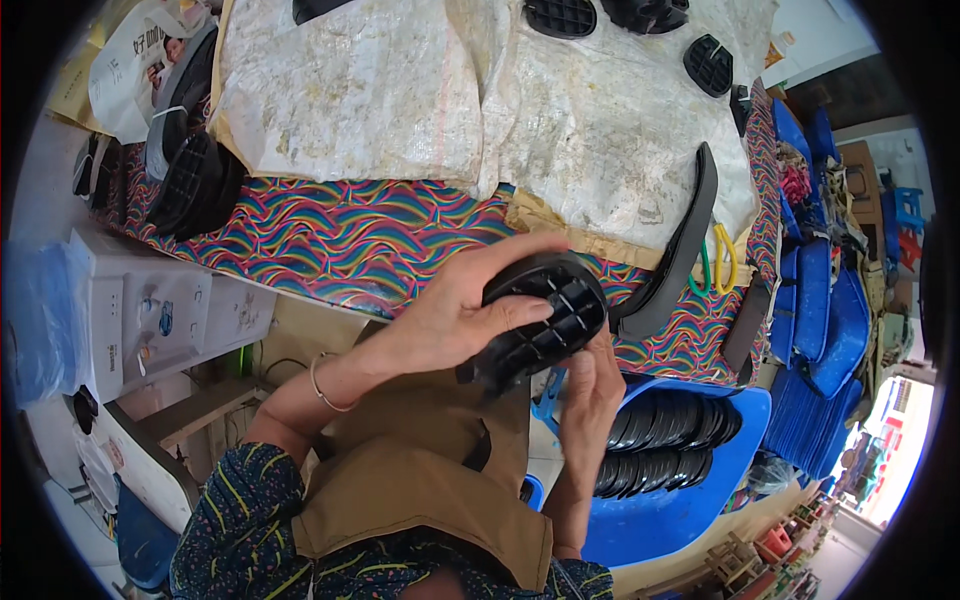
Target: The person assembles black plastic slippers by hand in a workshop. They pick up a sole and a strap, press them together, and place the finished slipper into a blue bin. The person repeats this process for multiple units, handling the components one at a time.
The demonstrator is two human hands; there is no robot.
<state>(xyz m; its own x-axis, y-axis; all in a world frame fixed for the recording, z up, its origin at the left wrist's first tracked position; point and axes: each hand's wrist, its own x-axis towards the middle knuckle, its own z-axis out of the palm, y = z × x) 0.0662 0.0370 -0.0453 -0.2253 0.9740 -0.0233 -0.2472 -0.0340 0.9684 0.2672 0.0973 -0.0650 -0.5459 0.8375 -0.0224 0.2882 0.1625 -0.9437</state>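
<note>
Above the near edge of the table I hold a black shoe sole [572, 308] with a raised grid on its face, tilted toward me. My left hand [465, 310] is closed round its left side, thumb pressed on the grid and fingers behind. My right hand [594, 388] grips the lower right edge; its fingers are partly hidden behind the sole. To the right, long dark sole strips [683, 255] lie on the table beside scissors [727, 268] with a green and a yellow handle.
A patterned cloth [340, 235] and whitish woven sheets [370, 95] cover the table. More black soles [563, 16] lie at the back, with a tied bundle of soles [195, 185] at left. A blue tub [650, 525] with rows of soles stands low right; a white cabinet [125, 320] stands left.
</note>
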